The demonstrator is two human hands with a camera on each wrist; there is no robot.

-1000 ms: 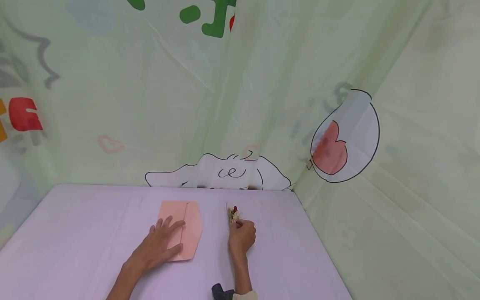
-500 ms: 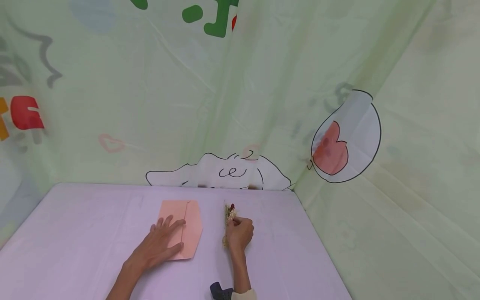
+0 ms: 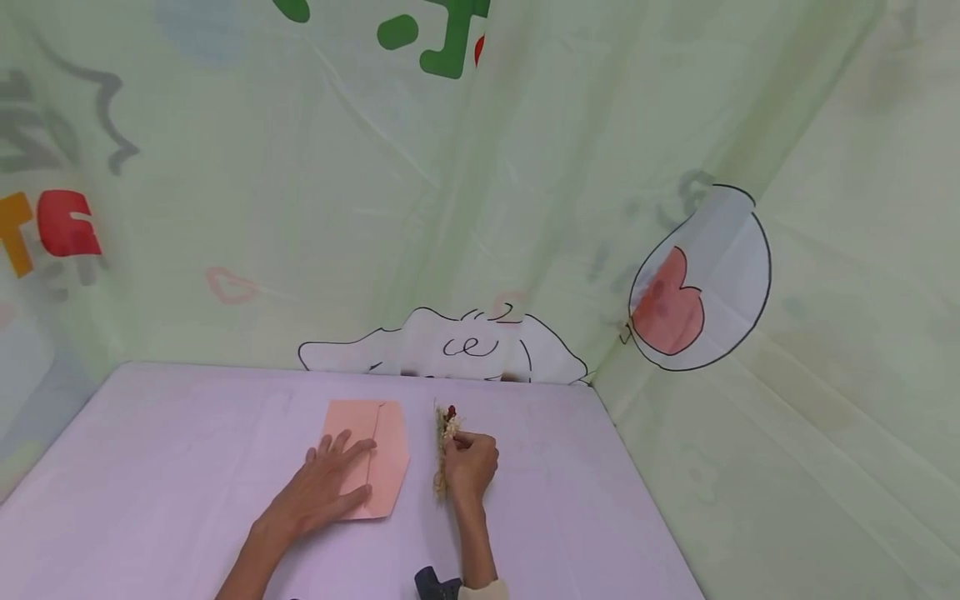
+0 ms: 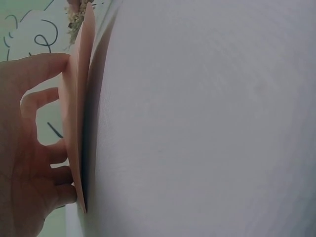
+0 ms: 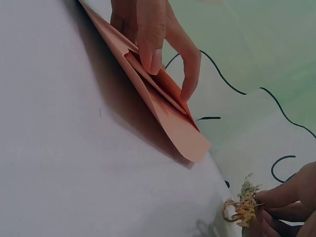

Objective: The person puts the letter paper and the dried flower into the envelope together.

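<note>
A pink paper envelope (image 3: 390, 471) lies on the table with its pointed flap side to the right. My left hand (image 3: 317, 487) rests on it with fingers spread, thumb and fingertips on the paper. In the right wrist view the envelope's pocket (image 5: 160, 91) gapes, and the left thumb (image 5: 149, 39) lies at its mouth. To the right, my right hand (image 3: 472, 463) pinches a small dried-flower bunch (image 3: 450, 422) between thumb and fingers. Red and cream heads show at its top; a straw-coloured bow (image 5: 242, 212) ties its stems.
A pale lilac cloth covers the table (image 3: 202, 450). Behind it hangs a light green curtain (image 3: 322, 208) with printed drawings, and another curtain side (image 3: 810, 467) runs along the right edge. A dark wrist device (image 3: 437, 585) sits by the right sleeve.
My right hand has moved left with the dried-flower bunch, closer to the envelope. The left hand stays on the envelope. The head view has turned slightly.
</note>
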